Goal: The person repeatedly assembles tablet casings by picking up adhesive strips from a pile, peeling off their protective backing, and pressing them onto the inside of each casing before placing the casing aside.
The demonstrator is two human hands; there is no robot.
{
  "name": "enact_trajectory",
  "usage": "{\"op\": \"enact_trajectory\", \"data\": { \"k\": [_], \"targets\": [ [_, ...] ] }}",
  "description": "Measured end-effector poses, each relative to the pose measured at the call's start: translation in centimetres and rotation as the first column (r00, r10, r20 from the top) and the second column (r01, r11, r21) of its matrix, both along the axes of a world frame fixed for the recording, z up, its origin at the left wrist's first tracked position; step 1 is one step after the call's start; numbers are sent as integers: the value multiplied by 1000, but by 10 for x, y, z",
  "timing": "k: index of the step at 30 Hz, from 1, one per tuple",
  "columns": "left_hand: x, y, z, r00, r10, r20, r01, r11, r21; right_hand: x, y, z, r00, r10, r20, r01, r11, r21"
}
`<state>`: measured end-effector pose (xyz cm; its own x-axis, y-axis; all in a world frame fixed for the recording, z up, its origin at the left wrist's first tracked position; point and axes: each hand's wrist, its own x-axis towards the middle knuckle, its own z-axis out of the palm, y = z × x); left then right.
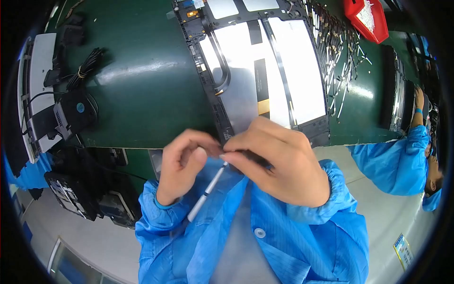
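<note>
1. Your landmark is the open device point(305, 71), lying on the green surface point(146, 104), its near edge close to the surface's front edge.
2. The thin strip point(206, 190), white with dark bands, is just nearer to you than the device, slanting down and leftward away from it.
3. Your right hand point(279, 158), at the device's near edge, appears to pinch the strip's upper end between thumb and forefinger. A slack pinch could let it fall clear of the surface.
4. Your left hand point(184, 163), just off the device's near left corner, has bent fingers; blur hides whether it grips the strip. Uneven pulling between the two hands could crease or tear it.
5. The right hand overlaps the device's near edge in this view; contact cannot be told. Fingers dragged across the device might snag its curved black ribbon point(227, 71).
6. Right of the device, loose strips point(331, 52) lie crowded together; a sweeping sleeve point(314, 210) could scatter them or tip the red tray point(381, 35) beyond.
</note>
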<state>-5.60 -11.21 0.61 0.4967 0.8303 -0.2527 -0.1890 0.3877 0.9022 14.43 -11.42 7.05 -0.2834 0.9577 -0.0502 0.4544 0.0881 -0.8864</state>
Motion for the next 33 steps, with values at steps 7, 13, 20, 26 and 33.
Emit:
{"op": "enact_trajectory", "data": {
  "k": [7, 13, 20, 26, 33],
  "targets": [
    [-5, -26, 4, 997, -49, -53, 42, 991, -127, -6, -8, -7, 971, -196, 136, 173, 972, 161],
    [20, -12, 20, 995, 104, 11, -104, 993, 47, 3, -5, 13, 947, -207, -245, 222, 974, 35],
    [25, 13, 39, 947, 139, -291, 60, 811, 582, 13, -4, 4, 970, -79, -231, 115, 983, 146],
    [38, 30, 44, 906, 210, -366, 297, 298, 907, 68, 12, 22, 988, -135, -69, 151, 851, 503],
    [39, 34, 23, 930, 311, -196, 65, 385, 921, 237, 103, 14, 567, -779, 267, 511, 587, 628]
  ]
}}
